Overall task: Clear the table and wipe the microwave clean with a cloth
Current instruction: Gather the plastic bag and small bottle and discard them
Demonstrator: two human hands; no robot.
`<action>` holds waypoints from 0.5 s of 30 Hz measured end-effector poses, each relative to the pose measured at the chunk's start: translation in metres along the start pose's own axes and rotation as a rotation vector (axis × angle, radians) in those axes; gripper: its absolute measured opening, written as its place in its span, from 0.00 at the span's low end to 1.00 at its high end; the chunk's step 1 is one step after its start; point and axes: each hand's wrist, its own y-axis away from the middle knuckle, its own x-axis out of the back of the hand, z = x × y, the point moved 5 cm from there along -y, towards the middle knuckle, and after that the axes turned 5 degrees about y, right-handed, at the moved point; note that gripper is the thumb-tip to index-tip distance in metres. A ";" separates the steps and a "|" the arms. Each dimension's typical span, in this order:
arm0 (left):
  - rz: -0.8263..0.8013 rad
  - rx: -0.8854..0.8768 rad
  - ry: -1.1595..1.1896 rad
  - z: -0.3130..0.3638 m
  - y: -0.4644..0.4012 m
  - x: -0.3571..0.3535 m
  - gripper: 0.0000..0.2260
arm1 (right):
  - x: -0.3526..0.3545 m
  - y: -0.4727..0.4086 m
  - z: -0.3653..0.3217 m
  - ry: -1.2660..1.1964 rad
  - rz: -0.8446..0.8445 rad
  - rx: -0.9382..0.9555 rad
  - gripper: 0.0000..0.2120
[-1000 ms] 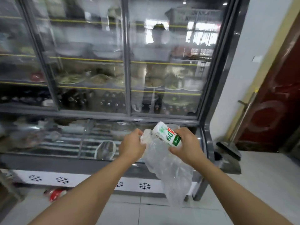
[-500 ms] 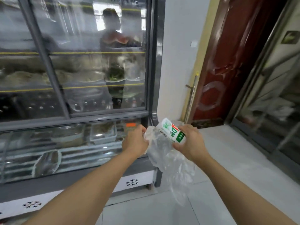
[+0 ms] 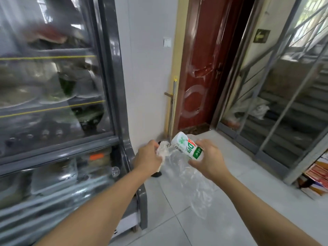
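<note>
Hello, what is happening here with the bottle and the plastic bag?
A person stands beside a glass-door display fridge, holding rubbish in both hands. The right hand grips a small white bottle with a green label. The left hand pinches the bunched top of a clear plastic bag, which hangs down between the arms above the tiled floor. The bottle is at the mouth of the bag, not yet inside. No table, microwave or cloth is in view.
</note>
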 end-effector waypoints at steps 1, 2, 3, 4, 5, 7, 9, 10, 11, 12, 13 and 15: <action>-0.008 0.000 -0.002 0.004 -0.012 -0.005 0.12 | -0.001 -0.010 0.007 0.003 0.003 -0.007 0.23; -0.017 0.000 -0.002 0.008 -0.023 -0.010 0.12 | -0.002 -0.020 0.014 0.006 0.005 -0.013 0.23; -0.023 -0.005 -0.001 0.012 -0.035 -0.015 0.13 | -0.002 -0.031 0.021 0.008 0.008 -0.021 0.24; -0.023 -0.011 0.002 0.016 -0.047 -0.020 0.12 | -0.004 -0.041 0.029 0.008 0.011 -0.029 0.24; -0.019 -0.017 0.007 0.020 -0.058 -0.024 0.12 | -0.005 -0.052 0.036 0.009 0.014 -0.034 0.25; -0.011 -0.019 0.004 0.027 -0.082 -0.033 0.12 | -0.011 -0.076 0.052 0.012 0.015 -0.036 0.25; -0.011 -0.002 -0.002 0.033 -0.105 -0.045 0.13 | -0.017 -0.101 0.069 0.016 0.006 -0.028 0.25; -0.005 0.013 0.000 0.036 -0.118 -0.053 0.13 | -0.022 -0.116 0.079 0.016 0.000 -0.016 0.26; 0.000 0.025 0.000 0.037 -0.128 -0.058 0.12 | -0.026 -0.128 0.087 0.014 -0.002 -0.008 0.26; 0.005 0.036 0.001 0.038 -0.137 -0.063 0.12 | -0.029 -0.140 0.094 0.010 -0.001 -0.002 0.26; 0.018 0.049 0.006 0.041 -0.149 -0.071 0.12 | -0.033 -0.156 0.104 0.001 -0.002 0.012 0.26; 0.051 0.079 0.020 0.046 -0.174 -0.085 0.12 | -0.041 -0.190 0.122 -0.022 -0.015 0.043 0.27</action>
